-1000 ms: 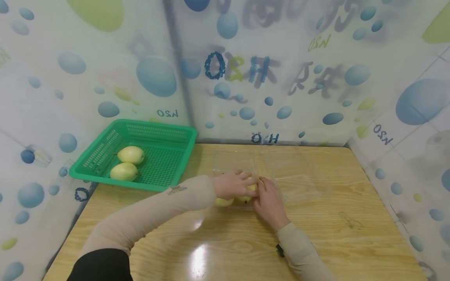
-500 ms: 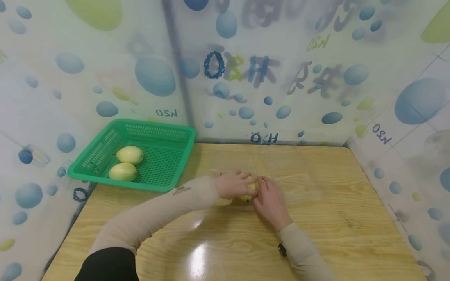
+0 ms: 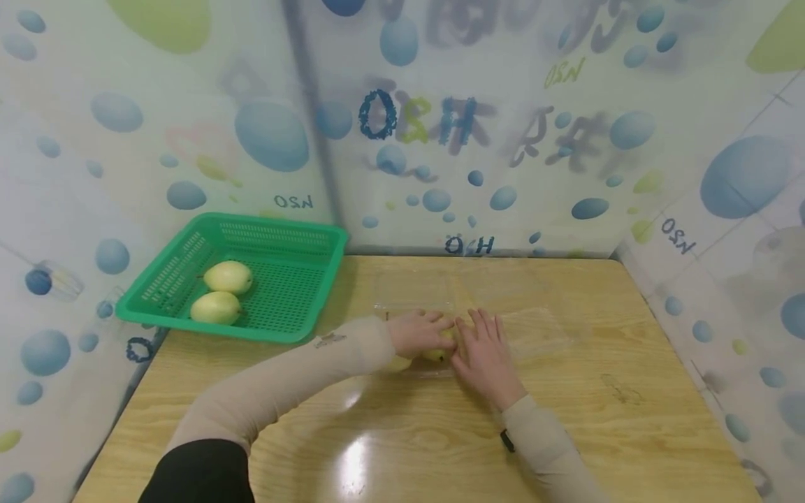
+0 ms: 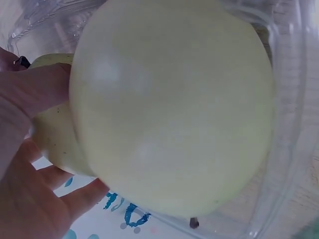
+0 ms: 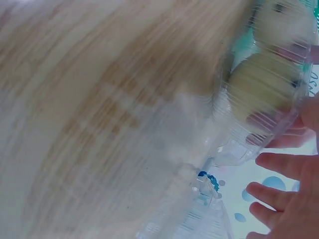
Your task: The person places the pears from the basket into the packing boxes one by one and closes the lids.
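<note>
A clear plastic clamshell box (image 4: 289,114) lies open on the table. Two pale yellow-green pears are in its near part: a large pear (image 4: 174,109) fills the left wrist view, a second pear (image 4: 55,134) sits behind it. My left hand (image 3: 423,334) reaches over from the left, thumb and fingers around that second pear. My right hand (image 3: 486,360) is at the box's right side, fingers extended and slightly spread. In the right wrist view its fingertips are close to the ribbed clear wall, with a pear (image 5: 261,89) showing through.
A green perforated basket (image 3: 292,293) stands at the back left with two pears, a rear pear (image 3: 228,277) and a front pear (image 3: 216,308). The transparent lid (image 3: 534,332) spreads right of the box. A patterned backdrop (image 3: 409,195) rises behind the wooden table (image 3: 302,447).
My right hand's fingers have gone from bunched together at the box edge to straightened and spread. My left hand stays over the pears, shifted only slightly.
</note>
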